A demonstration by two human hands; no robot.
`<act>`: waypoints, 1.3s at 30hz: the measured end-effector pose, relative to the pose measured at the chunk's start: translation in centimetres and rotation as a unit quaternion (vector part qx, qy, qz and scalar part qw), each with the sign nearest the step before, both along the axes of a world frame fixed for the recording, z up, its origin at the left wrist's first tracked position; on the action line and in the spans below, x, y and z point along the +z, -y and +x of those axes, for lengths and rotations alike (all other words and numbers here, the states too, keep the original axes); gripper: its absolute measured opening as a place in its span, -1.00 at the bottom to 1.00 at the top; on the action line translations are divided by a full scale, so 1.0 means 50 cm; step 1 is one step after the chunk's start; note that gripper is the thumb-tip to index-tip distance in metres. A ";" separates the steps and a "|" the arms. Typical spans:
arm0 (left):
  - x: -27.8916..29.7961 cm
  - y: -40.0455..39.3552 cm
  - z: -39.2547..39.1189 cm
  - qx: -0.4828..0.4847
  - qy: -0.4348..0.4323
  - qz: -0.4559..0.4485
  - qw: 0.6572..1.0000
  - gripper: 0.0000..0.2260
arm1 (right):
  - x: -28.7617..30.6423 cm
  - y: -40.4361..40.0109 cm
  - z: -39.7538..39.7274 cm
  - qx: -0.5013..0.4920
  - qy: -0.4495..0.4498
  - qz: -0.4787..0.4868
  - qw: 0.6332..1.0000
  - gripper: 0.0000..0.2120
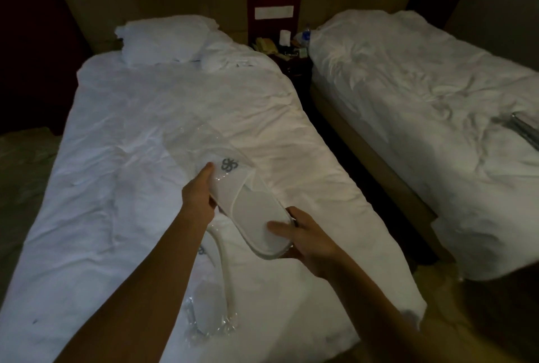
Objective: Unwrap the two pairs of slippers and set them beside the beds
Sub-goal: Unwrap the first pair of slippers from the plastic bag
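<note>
I hold a white slipper pair (250, 208) with a grey logo on its toe above the left bed (131, 176). Clear plastic wrap (198, 141) still covers the toe end and trails away from me. My left hand (201, 196) grips the toe end through the wrap. My right hand (306, 243) grips the bare heel end, thumb on the insole. A second wrapped slipper pair (215, 289) lies on the bed under my left forearm, partly hidden. The right bed (423, 106) stands across a dark gap.
A pillow (166, 38) lies at the head of the left bed. A nightstand (285, 50) between the beds carries a phone, a cup and a water bottle. A narrow dark aisle (350, 164) separates the beds. A grey strap-like thing (519, 129) lies on the right bed.
</note>
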State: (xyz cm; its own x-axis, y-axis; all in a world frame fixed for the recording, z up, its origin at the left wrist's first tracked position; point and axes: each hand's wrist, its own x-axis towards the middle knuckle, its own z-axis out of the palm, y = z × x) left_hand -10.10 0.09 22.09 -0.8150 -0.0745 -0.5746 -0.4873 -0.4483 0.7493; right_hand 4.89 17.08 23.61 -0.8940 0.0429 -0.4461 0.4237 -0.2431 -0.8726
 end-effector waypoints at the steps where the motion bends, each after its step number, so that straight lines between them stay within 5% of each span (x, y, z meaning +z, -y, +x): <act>1: -0.012 0.001 0.004 0.003 0.006 0.007 1.000 -0.61 | -0.002 -0.011 0.009 0.010 0.005 0.006 1.000 -0.67; 11: -0.121 -0.031 0.039 -0.041 0.037 -0.037 0.998 -0.60 | -0.044 -0.109 0.153 0.007 0.044 0.039 0.998 -0.70; 15: -0.177 -0.045 0.061 -0.071 0.060 -0.094 0.991 -0.89 | -0.056 -0.135 0.209 0.006 0.063 0.046 0.997 -0.58; 18: -0.220 -0.053 0.073 -0.083 0.069 -0.095 0.990 -0.92 | -0.056 -0.157 0.238 -0.010 0.072 0.045 0.996 -0.52; 29: -0.334 -0.060 0.133 -0.122 0.080 0.039 0.989 -0.79 | -0.049 -0.264 0.310 -0.101 0.069 0.002 0.993 -0.69; 39: -0.434 -0.055 0.213 -0.147 0.117 -0.028 0.982 -0.78 | -0.112 -0.283 0.349 -0.190 0.071 -0.098 0.974 -0.62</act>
